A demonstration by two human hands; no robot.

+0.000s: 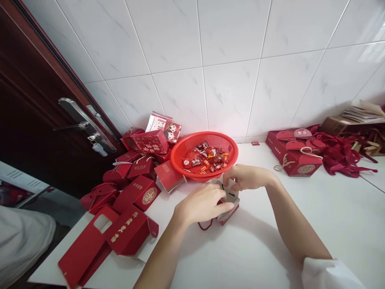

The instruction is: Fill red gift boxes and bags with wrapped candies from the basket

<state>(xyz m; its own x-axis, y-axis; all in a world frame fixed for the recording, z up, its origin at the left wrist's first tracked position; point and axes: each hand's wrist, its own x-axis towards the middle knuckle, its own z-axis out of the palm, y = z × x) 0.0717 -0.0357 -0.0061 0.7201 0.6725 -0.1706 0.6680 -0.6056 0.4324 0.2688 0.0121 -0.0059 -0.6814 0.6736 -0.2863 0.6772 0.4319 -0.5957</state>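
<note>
A small red box with a pale inside stands open on the white table, in front of the candy basket. My left hand grips its left side, thumb over the near edge and fingers partly inside. At the box's far right edge is my right hand, its fingers bent and closed on the box's upper part. A dark red cord loops out at the box's left. Wrapped candies lie in the red plastic basket just behind both hands.
Many red gift boxes are heaped on the table's left. A larger red box with rope handles stands at the right, beside dark red ribbons and a cardboard box. A tiled wall backs the table; a dark door is left.
</note>
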